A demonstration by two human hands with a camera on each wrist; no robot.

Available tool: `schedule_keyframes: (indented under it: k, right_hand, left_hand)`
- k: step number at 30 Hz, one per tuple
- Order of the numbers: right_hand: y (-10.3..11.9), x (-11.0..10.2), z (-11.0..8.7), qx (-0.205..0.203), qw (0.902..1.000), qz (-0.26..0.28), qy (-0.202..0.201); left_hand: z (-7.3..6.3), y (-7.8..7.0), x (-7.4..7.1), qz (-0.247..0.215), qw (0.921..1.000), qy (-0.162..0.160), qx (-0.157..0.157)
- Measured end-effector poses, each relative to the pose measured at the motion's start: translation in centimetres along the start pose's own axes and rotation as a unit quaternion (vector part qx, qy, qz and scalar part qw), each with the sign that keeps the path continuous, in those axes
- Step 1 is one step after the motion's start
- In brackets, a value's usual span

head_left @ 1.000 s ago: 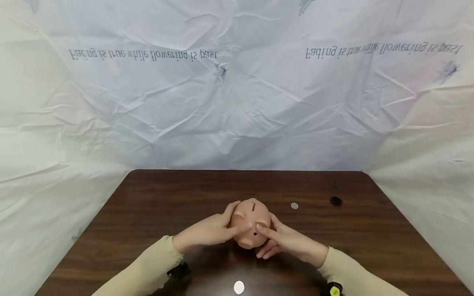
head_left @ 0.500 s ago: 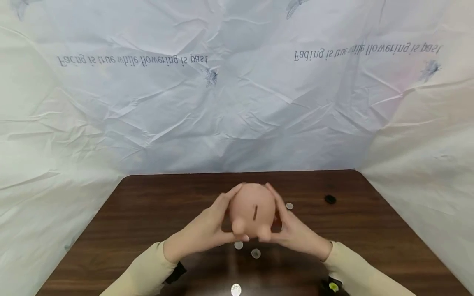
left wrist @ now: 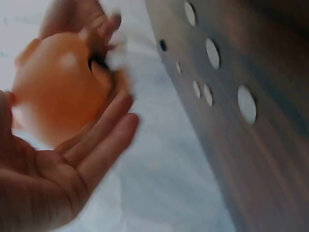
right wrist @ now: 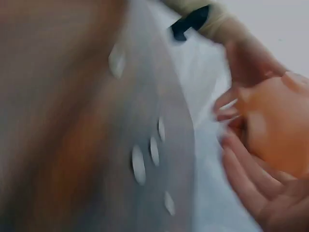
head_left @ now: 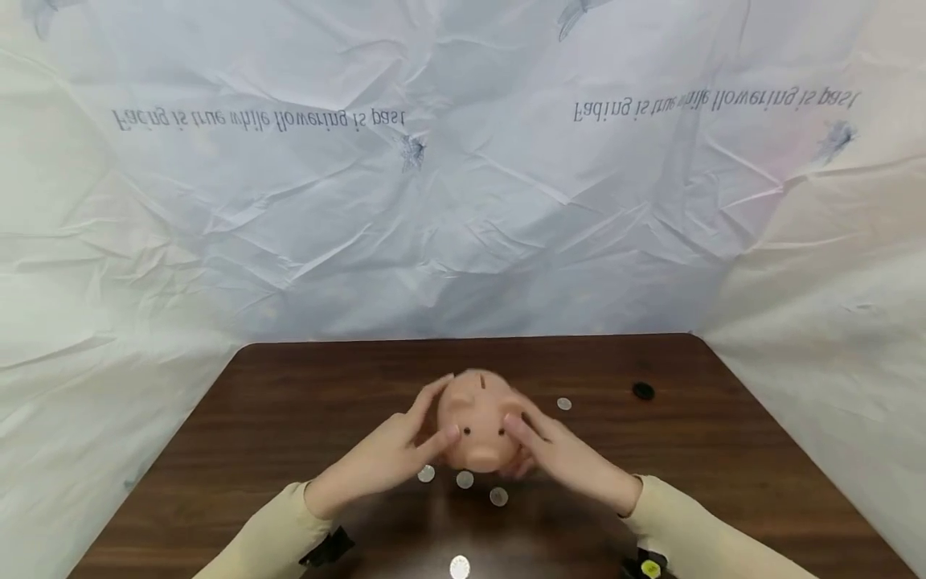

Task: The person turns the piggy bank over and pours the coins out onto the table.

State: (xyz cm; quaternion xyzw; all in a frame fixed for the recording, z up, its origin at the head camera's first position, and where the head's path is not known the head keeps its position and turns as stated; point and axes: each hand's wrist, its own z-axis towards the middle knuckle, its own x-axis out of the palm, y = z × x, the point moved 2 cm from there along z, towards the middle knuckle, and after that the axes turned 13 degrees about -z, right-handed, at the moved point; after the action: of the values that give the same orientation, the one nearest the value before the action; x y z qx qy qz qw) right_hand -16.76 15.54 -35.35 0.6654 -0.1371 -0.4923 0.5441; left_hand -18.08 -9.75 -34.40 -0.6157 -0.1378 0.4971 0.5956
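In the head view a pink piggy bank [head_left: 477,422] is held up over the table, its snout toward me and its coin slot on top. My left hand [head_left: 383,454] grips its left side and my right hand [head_left: 571,460] its right side, thumbs near the eyes. The left wrist view shows a dark round hole [left wrist: 94,64] in the bank's underside. Beneath and in front of the bank lie several silver coins, among them one coin [head_left: 426,474] by the left hand, a middle coin [head_left: 465,479] and a right-hand coin [head_left: 498,496].
Another coin [head_left: 459,567] lies near the front edge, and a further coin [head_left: 564,404] lies right of the bank. A black round cap [head_left: 643,391] sits at the back right of the dark wood table [head_left: 325,386]. White printed sheeting [head_left: 463,217] surrounds the table.
The piggy bank was lifted and tipped with its slot facing me, then tilted back, snout toward me. Several coins now show on the table under it, one newly visible since half a second ago.
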Motion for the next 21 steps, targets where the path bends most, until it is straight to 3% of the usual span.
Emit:
schedule_keyframes:
  k: [1, 3, 5, 6, 8, 10, 15, 19, 21]
  right_hand:
    - [0.2, -0.1, -0.2, -0.048, 0.9974, -0.048, -0.024]
    - [0.7, -0.4, -0.5, -0.150, 0.9753, -0.145, -0.072]
    - [1.1, -0.5, -0.6, -0.246, 0.9422, -0.205, -0.100]
    - [1.2, -0.5, -0.5, -0.286, 0.9263, -0.221, -0.106]
    - [1.4, -0.5, -0.3, -0.351, 0.9044, -0.220, -0.102]
    - [1.4, -0.3, -0.1, -0.399, 0.8823, -0.225, -0.109]
    - [1.4, -0.2, 0.3, -0.458, 0.8438, -0.249, -0.127]
    - [1.5, -0.4, 0.4, -0.465, 0.8383, -0.253, -0.132]
    - [1.4, -0.3, 0.4, -0.457, 0.8439, -0.244, -0.138]
  left_hand:
    - [-0.2, -0.2, 0.0, 0.004, 0.9989, -0.001, 0.047]
    - [-0.4, -0.8, -0.2, 0.020, 0.9860, -0.006, 0.165]
    - [-0.4, -1.3, -0.5, 0.028, 0.9625, -0.005, 0.270]
    - [-0.3, -1.6, -0.5, 0.030, 0.9507, -0.003, 0.309]
    - [-0.2, -1.9, -0.6, 0.045, 0.9293, -0.004, 0.367]
    - [-0.2, -2.0, -0.5, 0.053, 0.9188, 0.000, 0.391]
    - [-0.6, -2.0, -0.4, 0.089, 0.9110, 0.003, 0.403]
    - [-0.7, -2.6, -0.6, 0.109, 0.9091, -0.003, 0.402]
    - [-0.7, -3.2, -0.8, 0.112, 0.9105, -0.006, 0.398]
